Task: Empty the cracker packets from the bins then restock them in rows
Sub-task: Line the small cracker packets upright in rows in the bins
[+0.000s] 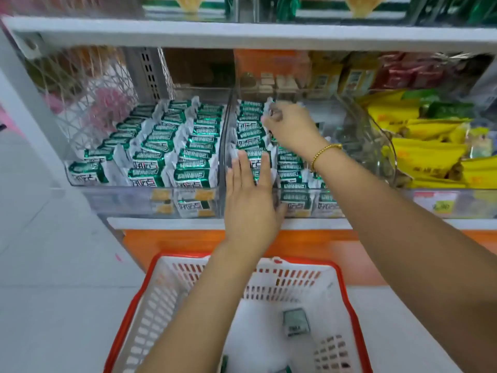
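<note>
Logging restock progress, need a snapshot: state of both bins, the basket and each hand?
left bin: full, cracker packets standing in rows.
right bin: part filled, rows on its left side, right side looks unfilled.
basket: nearly empty, a few loose packets on the bottom.
left hand: fingers straight, resting on the right bin's front packets.
right hand: fingers pinching one packet at the right bin's back.

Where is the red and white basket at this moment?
In the head view the basket sits at the bottom centre, on the floor, in front of the orange shelf base and lower than the clear bins.
</note>
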A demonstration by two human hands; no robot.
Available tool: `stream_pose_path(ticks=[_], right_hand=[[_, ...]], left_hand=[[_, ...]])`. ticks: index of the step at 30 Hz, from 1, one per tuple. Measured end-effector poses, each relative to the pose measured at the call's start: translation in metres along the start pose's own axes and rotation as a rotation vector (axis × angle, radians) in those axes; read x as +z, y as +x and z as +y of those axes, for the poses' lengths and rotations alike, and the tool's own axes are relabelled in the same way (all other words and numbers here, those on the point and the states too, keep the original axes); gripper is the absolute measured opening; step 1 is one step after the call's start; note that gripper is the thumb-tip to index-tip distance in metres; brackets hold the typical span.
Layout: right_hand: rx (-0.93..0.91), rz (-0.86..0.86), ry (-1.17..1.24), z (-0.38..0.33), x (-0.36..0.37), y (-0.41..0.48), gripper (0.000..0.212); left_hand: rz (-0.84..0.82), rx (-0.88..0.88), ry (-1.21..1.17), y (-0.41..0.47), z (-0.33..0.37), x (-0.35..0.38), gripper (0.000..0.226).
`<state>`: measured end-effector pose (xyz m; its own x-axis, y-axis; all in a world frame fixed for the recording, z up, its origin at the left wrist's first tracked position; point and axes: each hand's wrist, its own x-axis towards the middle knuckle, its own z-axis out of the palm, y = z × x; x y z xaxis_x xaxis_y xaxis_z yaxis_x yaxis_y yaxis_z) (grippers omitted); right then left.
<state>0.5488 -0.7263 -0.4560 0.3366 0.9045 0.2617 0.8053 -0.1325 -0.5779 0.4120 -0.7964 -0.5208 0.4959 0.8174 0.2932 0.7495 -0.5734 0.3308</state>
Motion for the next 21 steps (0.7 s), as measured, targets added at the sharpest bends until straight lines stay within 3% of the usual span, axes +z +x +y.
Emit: stream_pose_path(ticks=[3,5,7,9,15,17,19,21], right_hand=[[-0.202,0.117,-0.069,-0.003,-0.017,-0.045,0.028],[-0.285,0.054,-0.096,0.002,-0.023,-0.082,0.035],[-0.303,-0.074,-0.090,0.014,-0.017,-0.117,0.040],[-0.279,-0.286,-0.102,0.035,0.002,-0.147,0.041],[-0.030,-1.210,-0.431,0.115,0.103,-0.226,0.043],[0.079,-1.344,-0.517,0.138,0.131,-0.249,0.039],[0.153,-1.349,-0.535,0.153,0.150,-0.267,0.015],[0.117,-1.409,-0.619,0.169,0.168,-0.281,0.029]], left_hand=[[0.155,0.062,-0.292,-0.026,-0.006,0.000,0.071],[0.314,0.082,-0.417,-0.053,-0.010,0.005,0.044],[0.354,0.044,-0.481,-0.079,-0.019,0.020,0.018],[0.174,-0.105,-0.545,-0.100,-0.030,0.046,0.011],[-0.688,-0.378,-0.404,-0.162,-0.064,0.136,0.022],[-0.911,-0.466,-0.388,-0.179,-0.071,0.160,0.014],[-1.067,-0.526,-0.367,-0.194,-0.077,0.184,0.030],[-1.146,-0.610,-0.359,-0.204,-0.077,0.202,0.036]])
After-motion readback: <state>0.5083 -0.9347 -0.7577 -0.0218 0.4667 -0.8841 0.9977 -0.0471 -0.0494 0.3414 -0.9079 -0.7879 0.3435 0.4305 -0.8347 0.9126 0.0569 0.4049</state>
